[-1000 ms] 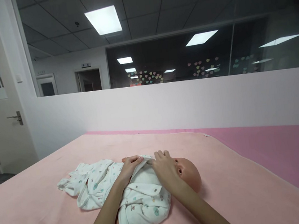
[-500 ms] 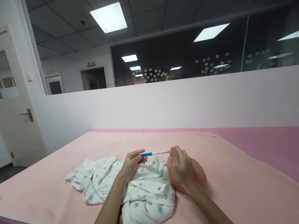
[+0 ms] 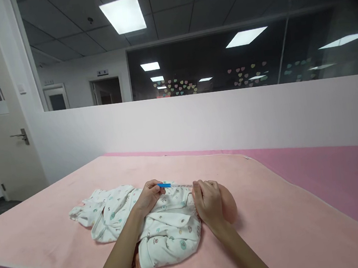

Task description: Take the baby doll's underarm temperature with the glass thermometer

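A slim glass thermometer (image 3: 165, 185) with a blue end and a clear, marked stem is held level between my hands. My left hand (image 3: 149, 197) pinches the blue end between thumb and fingertips. Around the clear end, the fingers of my right hand (image 3: 209, 202) are closed and hide the tip. Below lies a baby doll in a white printed outfit (image 3: 173, 234), its legs to the left. The doll's bald head (image 3: 229, 204) is on the right, partly covered by my right hand. One small doll hand (image 3: 136, 267) sticks out of the near sleeve.
The doll rests on a peach padded cover (image 3: 284, 225) over a pink surface (image 3: 327, 172). A low white wall (image 3: 213, 121) with a window above it stands behind. At the far left is a door (image 3: 7, 142) with a metal handle.
The view has turned slightly, so everything sits a little further left. My right hand has rolled and its fingers are curled more around the thermometer's clear end. My left hand keeps its pinch.
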`<state>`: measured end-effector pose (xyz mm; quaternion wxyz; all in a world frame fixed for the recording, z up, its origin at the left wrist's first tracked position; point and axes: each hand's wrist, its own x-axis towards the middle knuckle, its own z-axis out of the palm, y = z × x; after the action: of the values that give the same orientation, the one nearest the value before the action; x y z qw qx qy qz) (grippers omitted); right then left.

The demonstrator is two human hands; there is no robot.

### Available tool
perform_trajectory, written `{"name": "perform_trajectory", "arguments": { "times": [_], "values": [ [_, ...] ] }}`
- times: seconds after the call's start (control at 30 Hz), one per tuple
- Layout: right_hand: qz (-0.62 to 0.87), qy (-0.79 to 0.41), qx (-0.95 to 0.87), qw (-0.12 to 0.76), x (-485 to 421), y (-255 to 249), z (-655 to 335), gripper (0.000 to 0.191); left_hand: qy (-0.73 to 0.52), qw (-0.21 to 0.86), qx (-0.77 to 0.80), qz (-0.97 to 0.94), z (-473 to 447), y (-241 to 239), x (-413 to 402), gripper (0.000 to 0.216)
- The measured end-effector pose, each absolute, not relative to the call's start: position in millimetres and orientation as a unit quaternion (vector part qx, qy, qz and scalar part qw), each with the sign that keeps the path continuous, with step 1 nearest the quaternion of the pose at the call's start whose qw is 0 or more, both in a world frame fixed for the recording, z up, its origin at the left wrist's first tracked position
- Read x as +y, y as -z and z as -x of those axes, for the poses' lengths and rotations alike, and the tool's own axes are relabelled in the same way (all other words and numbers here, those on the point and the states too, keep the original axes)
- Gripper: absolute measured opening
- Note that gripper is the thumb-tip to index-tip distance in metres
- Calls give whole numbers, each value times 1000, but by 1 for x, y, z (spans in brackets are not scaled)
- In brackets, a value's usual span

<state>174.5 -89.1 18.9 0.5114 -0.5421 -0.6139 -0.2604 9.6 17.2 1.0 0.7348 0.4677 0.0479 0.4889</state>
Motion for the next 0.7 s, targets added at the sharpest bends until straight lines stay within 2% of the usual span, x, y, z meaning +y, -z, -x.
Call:
{"name": "perform_trajectory", "arguments": {
  "times": [0.7],
  "values": [
    [528, 286, -624, 499, -87, -18, -176, 39, -437, 734, -2, -519, -7, -4, 13, 38]
  ]
}}
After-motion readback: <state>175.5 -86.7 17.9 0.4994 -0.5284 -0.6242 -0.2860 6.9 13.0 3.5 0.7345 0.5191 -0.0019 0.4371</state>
